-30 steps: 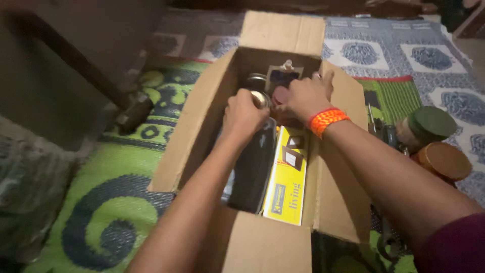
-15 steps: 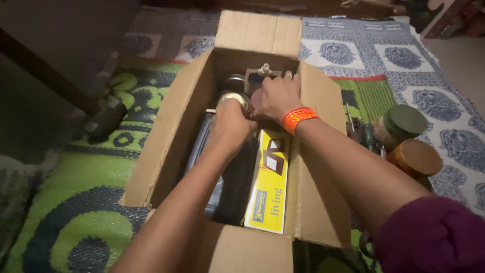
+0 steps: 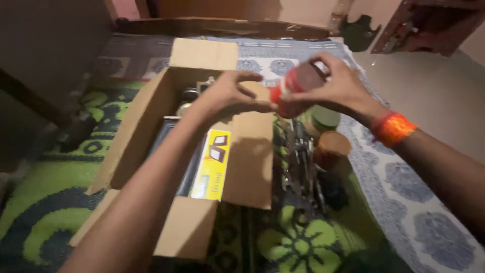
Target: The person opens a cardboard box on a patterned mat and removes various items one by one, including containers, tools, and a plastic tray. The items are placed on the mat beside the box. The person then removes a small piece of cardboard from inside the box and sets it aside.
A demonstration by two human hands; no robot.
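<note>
**Red jar held over the right flap of the open box**

Your right hand [image 3: 339, 83] is wrapped around a small red jar [image 3: 295, 91] with a dark lid, holding it tilted in the air above the right flap of the cardboard box [image 3: 151, 116]. Your left hand [image 3: 230, 93] reaches across the box, its fingers curled and its fingertips at the jar's lower end; whether they grip the jar or only touch it, you cannot tell from this view. An orange band [image 3: 394, 129] sits on your right wrist.

The box stands open on a green patterned mat [image 3: 45, 202], all four flaps folded out. Inside it, a flat yellow carton [image 3: 212, 164] lies lengthwise along the right wall. Beside that, to the left, lies a long dark thing [image 3: 174, 146], mostly hidden by your left forearm. At the far end of the box you can make out round metal lids [image 3: 188, 98], too dim to tell apart.

Outside the box, just to its right, a jar with a green lid [image 3: 323, 117] and a jar with a brown lid [image 3: 331, 146] stand close together, directly under the red jar. A pile of dark metal tools [image 3: 303, 172] lies between them and the box wall. A blue and white printed cloth [image 3: 404, 202] covers the floor further right.
</note>
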